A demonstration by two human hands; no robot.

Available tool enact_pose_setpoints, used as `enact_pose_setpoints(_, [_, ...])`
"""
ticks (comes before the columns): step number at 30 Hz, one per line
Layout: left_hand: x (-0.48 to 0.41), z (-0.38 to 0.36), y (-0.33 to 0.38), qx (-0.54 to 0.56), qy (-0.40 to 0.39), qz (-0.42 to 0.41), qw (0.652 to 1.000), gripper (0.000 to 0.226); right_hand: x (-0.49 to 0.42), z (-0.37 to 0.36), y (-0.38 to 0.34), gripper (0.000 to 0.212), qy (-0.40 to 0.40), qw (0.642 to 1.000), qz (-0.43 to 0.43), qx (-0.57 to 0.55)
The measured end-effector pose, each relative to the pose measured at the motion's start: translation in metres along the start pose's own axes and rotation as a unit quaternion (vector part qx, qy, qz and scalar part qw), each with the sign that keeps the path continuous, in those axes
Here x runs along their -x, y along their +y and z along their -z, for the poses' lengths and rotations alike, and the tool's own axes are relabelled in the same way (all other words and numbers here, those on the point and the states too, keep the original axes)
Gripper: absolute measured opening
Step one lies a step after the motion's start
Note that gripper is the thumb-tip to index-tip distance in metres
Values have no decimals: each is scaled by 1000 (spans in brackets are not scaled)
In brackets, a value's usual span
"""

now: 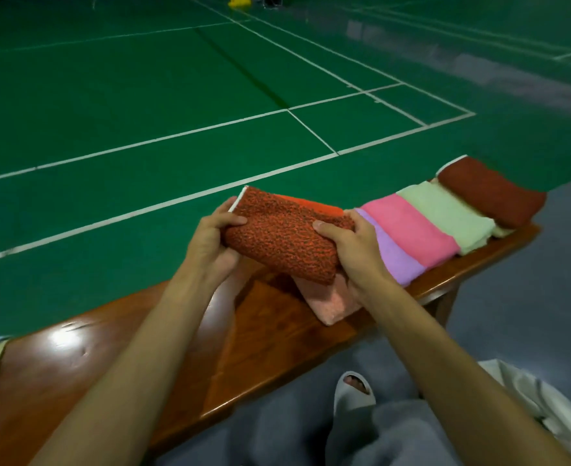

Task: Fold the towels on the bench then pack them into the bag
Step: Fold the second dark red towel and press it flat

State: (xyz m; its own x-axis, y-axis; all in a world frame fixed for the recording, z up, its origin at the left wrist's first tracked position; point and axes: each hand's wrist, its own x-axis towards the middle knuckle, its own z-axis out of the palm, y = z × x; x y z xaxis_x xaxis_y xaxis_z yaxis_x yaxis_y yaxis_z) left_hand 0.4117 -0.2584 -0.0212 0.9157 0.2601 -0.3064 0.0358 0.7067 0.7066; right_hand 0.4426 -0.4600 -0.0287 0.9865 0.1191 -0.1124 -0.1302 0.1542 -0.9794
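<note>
Gripping the folded orange towel [280, 237] by its short ends, left hand [210, 237] and right hand [348, 243] hold it above the bench [270, 331], long axis spanning both.

The light was dim and even, and shadows were soft. 1 bright white glare spot sat on the polished counter [59, 338] at lower left, so light came from above. The green floor [143, 79] showed a pale sheen at upper right, where detail smeared into blur. The white court lines [176, 133] bowed toward the edges. The orange towel [284, 237] at centre was sharp, its weave clear.
</note>
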Motion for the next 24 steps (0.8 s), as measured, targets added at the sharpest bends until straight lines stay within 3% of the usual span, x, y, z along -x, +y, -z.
enact_pose_setpoints(4, [-50,-78,-41,-2,-2,60,998,49,-31,70,-19,20,90,996,17,-13])
enact_pose_setpoints(11, [-149,-212,-129,-59,-107,146,982,50,-96,189,-48,16,228,971,14,-69])
enact_pose_setpoints(15, [-195,-247,-179,-66,-130,176,974,52,-129,226,-39,13,313,947,16,-75])
enact_pose_setpoints(17, [-211,-249,-199,-111,-139,153,972,51,-140,236,-21,10,347,937,38,-24])
enact_pose_setpoints(19, [-223,-244,-211,-229,-131,50,963,47,-143,239,0,14,387,917,62,75])
enact_pose_setpoints(21, [-223,-229,-215,-401,-123,-107,902,41,-136,235,13,22,431,877,93,189])
enact_pose_setpoints(24, [-202,-212,-212,-593,-180,-336,710,55,-126,226,13,45,466,816,136,313])
